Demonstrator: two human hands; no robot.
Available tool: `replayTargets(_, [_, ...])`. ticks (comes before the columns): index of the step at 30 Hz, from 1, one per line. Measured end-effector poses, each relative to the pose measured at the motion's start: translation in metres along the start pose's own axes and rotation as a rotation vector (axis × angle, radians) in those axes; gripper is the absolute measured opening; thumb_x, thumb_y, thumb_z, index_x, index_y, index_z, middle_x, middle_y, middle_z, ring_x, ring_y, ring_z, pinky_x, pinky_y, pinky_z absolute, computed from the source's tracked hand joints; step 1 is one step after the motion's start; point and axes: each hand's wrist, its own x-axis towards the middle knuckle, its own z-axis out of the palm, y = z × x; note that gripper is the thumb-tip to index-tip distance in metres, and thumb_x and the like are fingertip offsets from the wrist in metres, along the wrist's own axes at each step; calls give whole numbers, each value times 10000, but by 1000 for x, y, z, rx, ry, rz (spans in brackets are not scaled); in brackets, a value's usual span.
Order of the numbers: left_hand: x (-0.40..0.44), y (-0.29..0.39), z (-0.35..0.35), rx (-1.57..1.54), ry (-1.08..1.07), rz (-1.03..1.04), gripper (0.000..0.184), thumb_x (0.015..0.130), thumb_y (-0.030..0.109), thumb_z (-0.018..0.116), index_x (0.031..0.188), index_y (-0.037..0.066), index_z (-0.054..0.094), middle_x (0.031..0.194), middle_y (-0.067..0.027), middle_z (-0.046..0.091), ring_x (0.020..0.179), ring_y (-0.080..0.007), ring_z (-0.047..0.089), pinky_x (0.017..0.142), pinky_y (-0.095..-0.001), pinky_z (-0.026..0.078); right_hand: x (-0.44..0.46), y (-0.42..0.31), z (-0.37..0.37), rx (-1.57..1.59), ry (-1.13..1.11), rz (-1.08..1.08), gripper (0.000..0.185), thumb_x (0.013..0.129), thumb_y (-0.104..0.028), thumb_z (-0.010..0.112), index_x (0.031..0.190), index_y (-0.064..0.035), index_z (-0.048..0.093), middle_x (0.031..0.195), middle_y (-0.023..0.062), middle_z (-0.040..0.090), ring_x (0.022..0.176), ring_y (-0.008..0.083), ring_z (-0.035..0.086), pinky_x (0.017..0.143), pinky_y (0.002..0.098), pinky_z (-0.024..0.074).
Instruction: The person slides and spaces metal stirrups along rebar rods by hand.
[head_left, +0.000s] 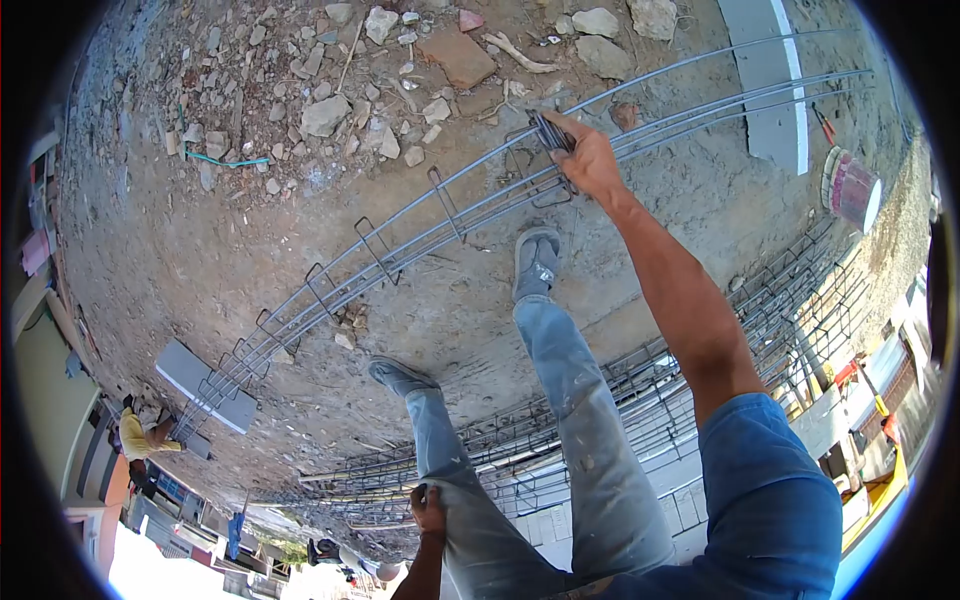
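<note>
My right hand (592, 165) is closed around a bundle of steel stirrups (553, 135) at the long rebars (690, 118). Several single stirrups (372, 240) stand spaced along these bars to the left. The bars run in a curve across the view, raised on a grey block at either side. My left hand (428, 513) is by my left thigh, fingers curled; a small dark thing shows at it, too small to name.
A grey block (762, 75) carries the bars at right, another block (205, 385) at left. A person in yellow (138, 437) crouches at the far left end. Finished rebar cages (640, 400) lie behind my legs. Stones (325, 115) and a bucket (852, 190) are around.
</note>
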Motion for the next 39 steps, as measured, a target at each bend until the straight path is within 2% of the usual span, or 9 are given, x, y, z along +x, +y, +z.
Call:
replayTargets(6, [1,24,11,-47,-13,-30,515,924,321,709,1272,-42,594,1260,-213,630,1174,-320,586,1049,-426,441,10,8,-16,273,-169,47,659,743,15,772,1368,-159,656,1252,143,723,1051,260,719,916,359,545])
replayTargets(16, [-52,175,-19,-104,0,89,437,988,337,613,1215,-36,602,1186,-153,616,1114,-264,560,994,-393,451,18,10,-51,-209,-43,187,694,745,4,713,1399,-210,618,1123,212,727,1030,417,683,920,420,543])
replayTargets(20, [-65,226,-17,-76,-70,374,413,1031,271,567,1326,-16,539,1279,-132,599,1180,-229,542,1036,-390,438,32,19,-85,-338,-1,194,697,740,11,691,1395,-214,619,1111,218,723,1018,449,664,910,449,543])
replayTargets(23, [-78,258,-1,-247,-264,382,526,995,144,610,1463,-14,429,1425,-162,505,1306,-264,504,1126,-402,394,37,33,-103,-410,47,145,700,739,36,680,1390,-217,633,1044,178,756,906,343,720,841,384,555])
replayTargets(25, [-77,275,15,-247,-311,422,542,991,145,618,1470,-13,421,1431,-167,501,1312,-266,499,1126,-405,394,39,43,-112,-79,-68,117,714,748,81,666,1406,-194,633,988,77,755,827,154,671,781,294,525])
replayTargets(28, [-60,290,39,-232,-389,511,592,970,146,647,1487,-11,406,1444,-182,495,1322,-283,497,1130,-423,395,45,62,-117,233,-139,69,721,755,120,649,1419,-162,628,969,5,722,829,64,574,755,246,479])
replayTargets(30, [-48,307,46,149,-375,742,641,943,155,677,1495,-10,397,1443,-205,498,1328,-324,499,1133,-440,393,44,53,-118,110,-129,94,721,757,129,641,1422,-150,623,982,12,726,836,74,581,766,252,486])
replayTargets(35, [-13,313,28,69,-397,651,656,933,161,689,1490,-19,392,1441,-224,513,1271,-353,560,1029,-444,491,50,56,-108,-75,-77,59,709,754,112,640,1417,-140,621,1030,47,758,878,119,651,812,289,515])
replayTargets(39, [6,317,18,9,-443,593,641,948,163,674,1494,-17,390,1444,-217,513,1252,-341,570,1024,-432,494,39,34,-102,-343,96,142,688,746,-2,620,1388,-245,640,1081,175,750,965,331,711,874,417,548])
